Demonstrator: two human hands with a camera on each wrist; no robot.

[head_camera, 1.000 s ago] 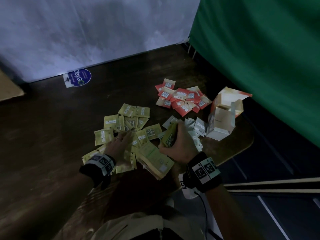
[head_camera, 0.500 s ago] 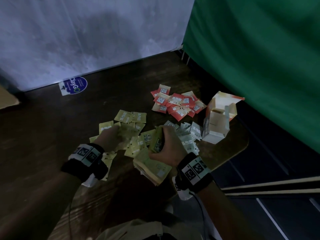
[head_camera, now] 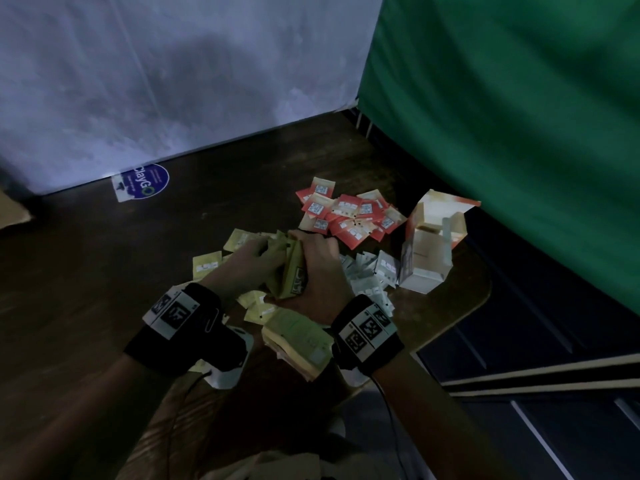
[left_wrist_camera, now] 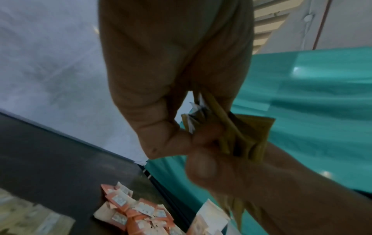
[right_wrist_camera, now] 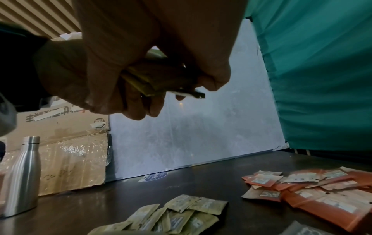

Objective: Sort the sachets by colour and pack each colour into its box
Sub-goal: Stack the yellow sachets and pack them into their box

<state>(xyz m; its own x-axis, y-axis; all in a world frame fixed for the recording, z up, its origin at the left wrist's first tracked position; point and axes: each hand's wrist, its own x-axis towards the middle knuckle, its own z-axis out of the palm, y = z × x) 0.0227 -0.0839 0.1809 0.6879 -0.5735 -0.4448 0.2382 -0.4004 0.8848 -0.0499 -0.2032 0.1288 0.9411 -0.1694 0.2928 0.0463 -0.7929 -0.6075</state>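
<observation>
Yellow sachets (head_camera: 292,271) clamped in a stack by right hand (head_camera: 320,271); left hand (head_camera: 254,263) pinches the same stack above counter (head_camera: 86,271).

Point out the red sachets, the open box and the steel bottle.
red sachets (head_camera: 349,216), head view, middle of the pile
open box (head_camera: 424,268), head view, pale front wall
steel bottle (right_wrist_camera: 21,178), right wrist view, its body

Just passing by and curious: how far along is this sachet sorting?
Sorting looks mostly done: red sachets, pale sachets and yellow sachets lie in separate heaps. In hand: the right hand grips a yellow bundle while the left hand adds to it. Packing is mostly left: the open box stands beside the heaps and a yellow box lies near the wrists.
</observation>
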